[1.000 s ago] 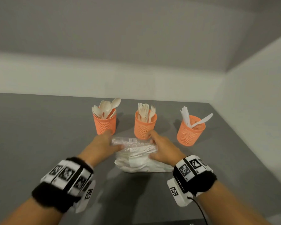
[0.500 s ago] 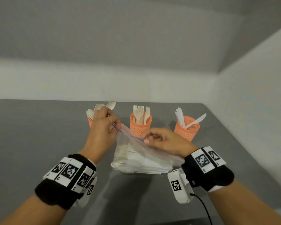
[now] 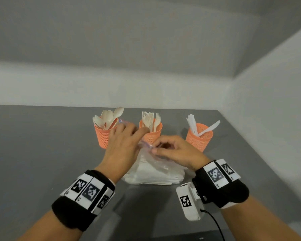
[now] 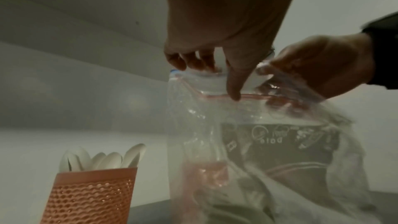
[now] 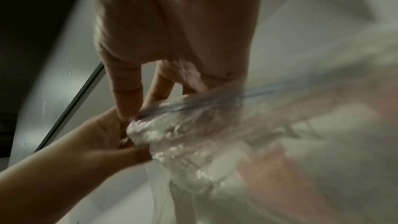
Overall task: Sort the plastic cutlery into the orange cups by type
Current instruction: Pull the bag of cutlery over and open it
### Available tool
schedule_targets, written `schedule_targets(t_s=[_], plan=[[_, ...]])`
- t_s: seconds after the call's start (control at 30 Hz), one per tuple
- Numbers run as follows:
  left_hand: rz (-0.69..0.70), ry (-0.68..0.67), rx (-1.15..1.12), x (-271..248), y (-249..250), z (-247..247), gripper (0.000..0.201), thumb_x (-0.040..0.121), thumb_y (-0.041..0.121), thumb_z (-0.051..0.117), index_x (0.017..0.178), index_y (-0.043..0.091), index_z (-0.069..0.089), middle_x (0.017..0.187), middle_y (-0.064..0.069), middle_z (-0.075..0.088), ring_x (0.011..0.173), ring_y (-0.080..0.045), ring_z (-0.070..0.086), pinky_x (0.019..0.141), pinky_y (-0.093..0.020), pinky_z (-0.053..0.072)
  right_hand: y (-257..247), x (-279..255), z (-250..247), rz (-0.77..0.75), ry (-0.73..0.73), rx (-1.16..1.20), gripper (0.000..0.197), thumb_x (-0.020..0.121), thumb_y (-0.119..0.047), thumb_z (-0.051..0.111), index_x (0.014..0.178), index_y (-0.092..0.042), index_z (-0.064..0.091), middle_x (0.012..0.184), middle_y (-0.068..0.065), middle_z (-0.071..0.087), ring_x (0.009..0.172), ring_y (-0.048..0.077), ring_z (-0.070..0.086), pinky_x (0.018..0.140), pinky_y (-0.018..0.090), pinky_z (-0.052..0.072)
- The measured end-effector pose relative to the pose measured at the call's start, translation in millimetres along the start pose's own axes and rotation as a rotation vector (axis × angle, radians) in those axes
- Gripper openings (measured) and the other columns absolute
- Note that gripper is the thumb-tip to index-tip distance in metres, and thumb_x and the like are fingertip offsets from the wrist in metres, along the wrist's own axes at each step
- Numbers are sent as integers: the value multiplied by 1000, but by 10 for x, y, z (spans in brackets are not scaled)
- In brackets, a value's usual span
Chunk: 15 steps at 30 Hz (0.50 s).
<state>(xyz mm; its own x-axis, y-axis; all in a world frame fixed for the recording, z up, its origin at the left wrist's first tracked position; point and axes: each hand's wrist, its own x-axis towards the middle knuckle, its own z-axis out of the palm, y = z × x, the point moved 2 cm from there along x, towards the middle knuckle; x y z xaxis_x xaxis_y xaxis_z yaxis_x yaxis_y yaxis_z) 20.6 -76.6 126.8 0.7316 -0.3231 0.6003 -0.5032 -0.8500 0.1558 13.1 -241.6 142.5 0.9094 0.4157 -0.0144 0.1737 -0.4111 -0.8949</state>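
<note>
A clear zip bag holding white plastic cutlery stands on the grey table, its top lifted. My left hand pinches the near lip of the bag's mouth, thumb on the red zip strip in the left wrist view. My right hand pinches the bag's top edge right beside it. Behind the bag stand three orange mesh cups: one with spoons, one with forks, one with knives. The bag's contents are blurred in the right wrist view.
A white wall runs along the table's back edge and right side, close behind the cups. Bare grey tabletop lies to the left of the spoon cup and in front of the bag. A black cable hangs from my right wrist.
The bag lay flat under both hands, then its top was lifted and stretched between them. My left hand has now slid right along the top, next to my right hand.
</note>
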Motion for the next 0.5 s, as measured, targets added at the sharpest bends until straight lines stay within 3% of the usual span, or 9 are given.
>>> schedule_targets(t_s=[0.07, 0.1, 0.17, 0.23, 0.3, 0.37, 0.43, 0.47, 0.5], plan=[[-20, 68, -42, 57, -45, -56, 28, 58, 1, 78, 74, 18, 64, 80, -5, 54, 78, -23, 43, 64, -33, 31, 71, -12, 28, 107, -66, -87, 24, 93, -23, 52, 76, -26, 69, 87, -2, 69, 73, 6, 55, 66, 12, 42], [-19, 89, -71, 73, -65, -78, 26, 56, -3, 75, 69, 17, 63, 85, -6, 53, 83, -22, 40, 67, -34, 31, 144, 0, 20, 159, -53, -158, 29, 95, -26, 47, 78, -23, 70, 93, 5, 70, 71, 8, 53, 66, 16, 40], [10, 67, -127, 63, -73, -104, 26, 53, -6, 67, 65, 16, 62, 105, -8, 54, 100, -24, 38, 78, -37, 32, 279, 24, -9, 203, 16, -361, 32, 95, -28, 45, 77, -13, 67, 89, 13, 66, 68, 14, 52, 65, 24, 37], [-10, -37, -165, 6, -63, -92, 23, 56, -2, 67, 67, 19, 65, 128, -13, 49, 121, -28, 34, 90, -45, 33, 394, 31, 16, 193, 88, -589, 33, 90, -39, 53, 73, -11, 59, 84, 14, 57, 78, 26, 53, 68, 31, 37], [-120, -196, -179, -48, -54, -95, 11, 70, 13, 65, 74, 21, 71, 147, -13, 31, 136, -31, 22, 102, -51, 29, 477, 16, 76, 266, 103, -790, 35, 80, -48, 61, 100, -19, 58, 103, 7, 52, 100, 25, 48, 83, 37, 42], [-281, -401, -263, -97, -100, -98, 23, 83, 26, 52, 77, 19, 73, 153, -4, 20, 140, -26, 18, 107, -46, 26, 597, 9, 130, 361, 92, -977, 48, 82, -38, 62, 124, -19, 49, 119, 6, 45, 111, 27, 43, 94, 42, 41], [-439, -535, -440, -118, -160, -96, 43, 85, 40, 40, 69, 14, 70, 133, 0, 46, 121, -21, 44, 98, -37, 36, 682, 22, 98, 389, 186, -984, 28, 89, -19, 53, 117, -13, 54, 122, 10, 44, 108, 31, 47, 90, 41, 43], [-486, -506, -485, -116, -164, -100, 51, 88, 48, 38, 64, 12, 67, 109, 0, 60, 98, -20, 56, 86, -33, 42, 723, 27, 56, 400, 243, -909, 23, 90, -15, 51, 112, -11, 56, 121, 12, 44, 103, 32, 50, 88, 40, 45], [-504, -412, -482, -108, -157, -105, 56, 90, 52, 40, 59, 11, 62, 83, 1, 61, 75, -18, 56, 73, -32, 42, 761, 33, 20, 399, 280, -813, 22, 89, -16, 54, 110, -11, 54, 120, 11, 44, 99, 30, 51, 86, 39, 46]])
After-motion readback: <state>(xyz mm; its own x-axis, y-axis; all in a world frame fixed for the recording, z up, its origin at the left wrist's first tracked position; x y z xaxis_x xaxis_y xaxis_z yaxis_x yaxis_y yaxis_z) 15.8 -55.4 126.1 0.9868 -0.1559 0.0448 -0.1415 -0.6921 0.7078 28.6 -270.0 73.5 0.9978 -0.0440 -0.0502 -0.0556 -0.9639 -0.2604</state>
